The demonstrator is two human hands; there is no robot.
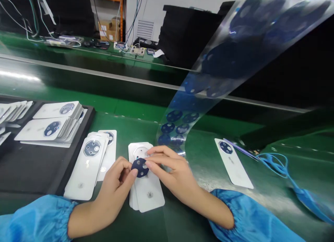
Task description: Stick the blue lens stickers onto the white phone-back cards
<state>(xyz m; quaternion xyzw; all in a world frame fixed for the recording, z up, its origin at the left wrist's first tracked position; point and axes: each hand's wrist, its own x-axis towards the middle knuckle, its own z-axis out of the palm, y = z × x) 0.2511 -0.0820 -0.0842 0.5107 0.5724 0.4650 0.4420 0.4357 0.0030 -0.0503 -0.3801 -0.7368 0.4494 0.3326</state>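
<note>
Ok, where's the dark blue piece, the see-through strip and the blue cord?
Dark blue piece (139,168): head view, its middle.
See-through strip (175,122): head view, its lower part.
Blue cord (268,161): head view, its loop.

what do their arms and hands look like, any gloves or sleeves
The left hand and right hand are bare, with no gloves. The forearms run into loose, shiny light-blue sleeves, the left sleeve and right sleeve, each gathered at an elasticated cuff.

A white wall (182,5) with a louvered vent (145,29) (cardboard boxes (108,29) on orange shelving (121,15) beside it) stands beyond a green workbench (65,52).
</note>
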